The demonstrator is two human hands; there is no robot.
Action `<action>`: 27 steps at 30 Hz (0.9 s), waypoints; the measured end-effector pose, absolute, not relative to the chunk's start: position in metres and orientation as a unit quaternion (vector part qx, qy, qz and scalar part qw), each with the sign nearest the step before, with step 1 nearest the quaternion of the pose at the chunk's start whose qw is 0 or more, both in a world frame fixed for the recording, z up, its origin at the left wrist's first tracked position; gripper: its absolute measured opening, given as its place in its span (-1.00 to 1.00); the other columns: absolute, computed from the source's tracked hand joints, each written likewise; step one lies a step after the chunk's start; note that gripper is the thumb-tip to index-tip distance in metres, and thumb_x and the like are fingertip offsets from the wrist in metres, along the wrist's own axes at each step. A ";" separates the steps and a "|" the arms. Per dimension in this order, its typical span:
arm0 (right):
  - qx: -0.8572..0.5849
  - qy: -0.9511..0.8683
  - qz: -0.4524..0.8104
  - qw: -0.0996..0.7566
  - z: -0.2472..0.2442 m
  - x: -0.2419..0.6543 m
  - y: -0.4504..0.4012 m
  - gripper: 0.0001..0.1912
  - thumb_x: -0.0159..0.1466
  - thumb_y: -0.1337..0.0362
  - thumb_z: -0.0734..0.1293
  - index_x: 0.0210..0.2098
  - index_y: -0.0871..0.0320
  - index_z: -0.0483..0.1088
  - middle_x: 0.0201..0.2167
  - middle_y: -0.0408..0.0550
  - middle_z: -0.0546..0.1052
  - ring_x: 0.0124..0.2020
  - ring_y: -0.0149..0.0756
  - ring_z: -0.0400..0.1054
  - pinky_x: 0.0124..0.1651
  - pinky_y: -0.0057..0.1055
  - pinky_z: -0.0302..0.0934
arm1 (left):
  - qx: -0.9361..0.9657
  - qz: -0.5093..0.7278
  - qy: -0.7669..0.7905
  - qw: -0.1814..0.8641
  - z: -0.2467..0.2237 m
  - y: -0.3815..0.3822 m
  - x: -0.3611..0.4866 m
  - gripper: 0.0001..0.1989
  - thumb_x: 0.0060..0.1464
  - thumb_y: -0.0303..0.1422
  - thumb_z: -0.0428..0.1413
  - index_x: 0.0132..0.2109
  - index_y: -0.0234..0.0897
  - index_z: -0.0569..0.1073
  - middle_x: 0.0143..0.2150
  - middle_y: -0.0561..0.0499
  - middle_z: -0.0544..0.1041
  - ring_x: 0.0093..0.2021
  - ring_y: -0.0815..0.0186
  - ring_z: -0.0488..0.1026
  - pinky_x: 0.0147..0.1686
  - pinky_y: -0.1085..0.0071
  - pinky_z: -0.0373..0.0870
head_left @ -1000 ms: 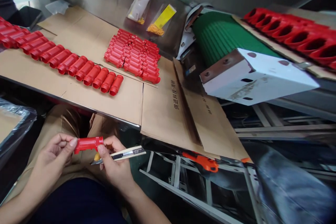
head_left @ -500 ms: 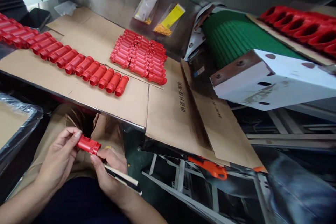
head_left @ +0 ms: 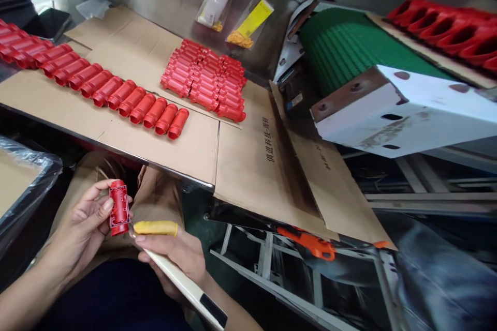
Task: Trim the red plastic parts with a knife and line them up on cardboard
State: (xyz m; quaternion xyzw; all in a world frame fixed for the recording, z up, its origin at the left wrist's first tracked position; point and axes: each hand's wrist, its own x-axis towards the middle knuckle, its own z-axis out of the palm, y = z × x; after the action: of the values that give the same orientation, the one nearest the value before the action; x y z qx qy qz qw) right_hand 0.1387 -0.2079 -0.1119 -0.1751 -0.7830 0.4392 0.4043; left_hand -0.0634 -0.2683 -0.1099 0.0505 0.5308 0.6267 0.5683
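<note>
My left hand (head_left: pixel 87 217) grips a red plastic tube (head_left: pixel 119 209) between thumb and fingers, above my lap. The tube stands nearly upright, with raised ribs and clips along its face. Closed around a slim white-handled blade tool (head_left: pixel 176 274) is my right hand (head_left: pixel 178 253). A yellow finger cover (head_left: pixel 155 227) sits on its index finger. The tool's small metal tip is at the tube's lower end; whether it touches cannot be made out. A row of similar red tubes (head_left: pixel 135 107) lies on the cardboard (head_left: pixel 186 158) in front of me.
A block of stacked red parts (head_left: pixel 204 80) sits farther back. Bags with yellow finger covers (head_left: pixel 240 39) lie behind it. At right stands a green conveyor belt (head_left: pixel 341 41) carrying red parts (head_left: pixel 446 31). Orange-handled scissors (head_left: pixel 310 243) lie under the table edge; a plastic-lined box (head_left: pixel 50 168) is at left.
My left hand has turned the red tube from lying sideways to nearly upright. My right hand has shifted slightly right and down, with the tool's white handle now showing more.
</note>
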 end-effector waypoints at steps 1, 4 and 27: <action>-0.172 -0.778 0.444 0.409 -0.113 0.137 -0.208 -0.71 0.49 0.33 0.42 0.18 0.11 0.59 0.00 0.09 0.74 -0.01 -0.16 0.69 0.05 -0.32 0.62 | 0.048 0.627 0.534 0.565 -0.108 -0.268 -0.061 -0.49 -0.03 -0.22 0.54 0.06 -0.12 0.63 -0.11 -0.08 0.73 -0.24 0.16 0.70 -0.33 0.42 0.63; -0.167 -0.770 0.460 0.410 -0.118 0.133 -0.210 -0.73 0.50 0.34 0.41 0.16 0.11 0.60 0.00 0.11 0.74 0.01 -0.17 0.68 0.09 -0.27 0.60 | 0.052 0.633 0.538 0.554 -0.105 -0.268 -0.057 -0.51 -0.05 -0.23 0.54 0.03 -0.13 0.64 -0.16 -0.06 0.72 -0.23 0.18 0.69 -0.34 0.45 0.61; -0.103 -0.803 0.473 0.347 -0.107 0.131 -0.207 -0.58 0.46 0.42 0.46 0.27 0.09 0.50 0.02 0.11 0.73 0.03 -0.19 0.66 0.05 -0.33 0.61 | 0.007 0.521 0.490 0.699 -0.116 -0.266 -0.060 -0.48 0.01 -0.09 0.46 0.08 -0.22 0.71 -0.31 -0.18 0.68 -0.60 0.43 0.39 -0.71 0.64 0.09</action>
State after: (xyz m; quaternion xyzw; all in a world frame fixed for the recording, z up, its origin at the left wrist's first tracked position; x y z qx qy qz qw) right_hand 0.1307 -0.2065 -0.1068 -0.1029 -0.8031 0.4732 0.3473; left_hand -0.0596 -0.2657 -0.1156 0.0066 0.4904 0.5207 0.6988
